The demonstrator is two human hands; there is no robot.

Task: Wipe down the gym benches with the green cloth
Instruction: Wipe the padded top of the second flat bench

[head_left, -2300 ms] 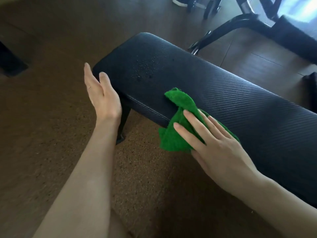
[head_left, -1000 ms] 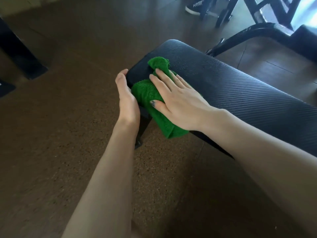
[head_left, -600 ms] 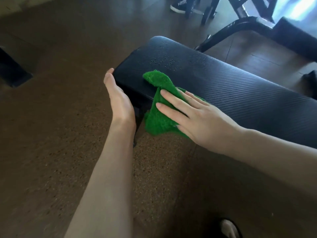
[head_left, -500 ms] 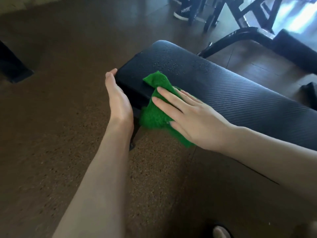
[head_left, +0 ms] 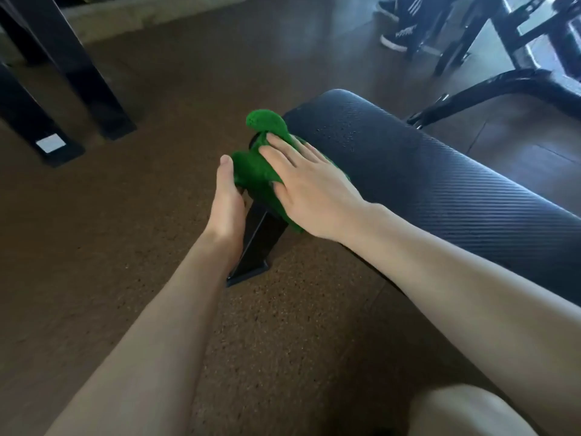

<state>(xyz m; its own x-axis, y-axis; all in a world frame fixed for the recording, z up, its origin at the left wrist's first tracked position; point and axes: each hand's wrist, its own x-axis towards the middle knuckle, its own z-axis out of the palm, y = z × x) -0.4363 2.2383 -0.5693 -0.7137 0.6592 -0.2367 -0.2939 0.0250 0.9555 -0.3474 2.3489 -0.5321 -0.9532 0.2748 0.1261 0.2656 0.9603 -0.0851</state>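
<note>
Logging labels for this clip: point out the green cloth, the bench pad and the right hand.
green cloth (head_left: 251, 171): head view, bunched fold left of the fingers.
bench pad (head_left: 440, 171): head view, ribbed top surface.
right hand (head_left: 309, 184): head view, back of the hand.

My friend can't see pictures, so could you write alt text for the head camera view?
A person's right hand presses a crumpled green cloth flat-fingered against the end of a black padded gym bench, while the open left hand rests beside the cloth. Brown speckled floor lies beneath.
</note>
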